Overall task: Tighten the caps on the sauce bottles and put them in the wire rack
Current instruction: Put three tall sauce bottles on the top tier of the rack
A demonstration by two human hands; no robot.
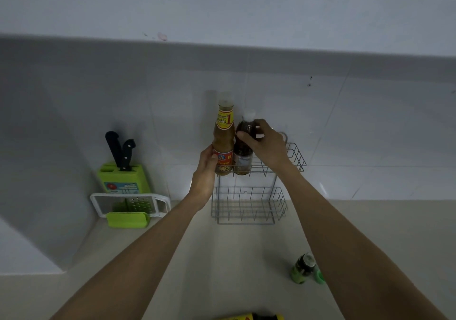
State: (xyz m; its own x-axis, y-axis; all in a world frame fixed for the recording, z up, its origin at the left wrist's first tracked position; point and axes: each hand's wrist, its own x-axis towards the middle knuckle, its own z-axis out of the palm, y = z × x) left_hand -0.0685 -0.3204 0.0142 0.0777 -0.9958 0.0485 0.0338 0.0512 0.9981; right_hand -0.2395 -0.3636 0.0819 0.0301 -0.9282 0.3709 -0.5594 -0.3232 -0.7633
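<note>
Yellow-labelled bottle (251, 316) at counter's near edge, waiting. Left hand (206, 171) gripping tan sauce bottle (223, 144), right hand (265, 144) gripping dark sauce bottle (243, 152) in wire rack (293, 158) upper tier; seat upright, release gently.

You're viewing dim, bluish footage: shadow falling across wall (61, 122) at 9 o'clock, faint glare showing on tiles (323, 186) at 3 o'clock, wide-angle distortion bending edges, detail smearing softly.

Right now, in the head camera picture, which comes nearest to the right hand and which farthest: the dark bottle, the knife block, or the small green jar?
1. Dark bottle, in the rack's top shelf, under the right hand.
2. Small green jar, on the counter, lower right.
3. Knife block, far left by the wall.
</note>
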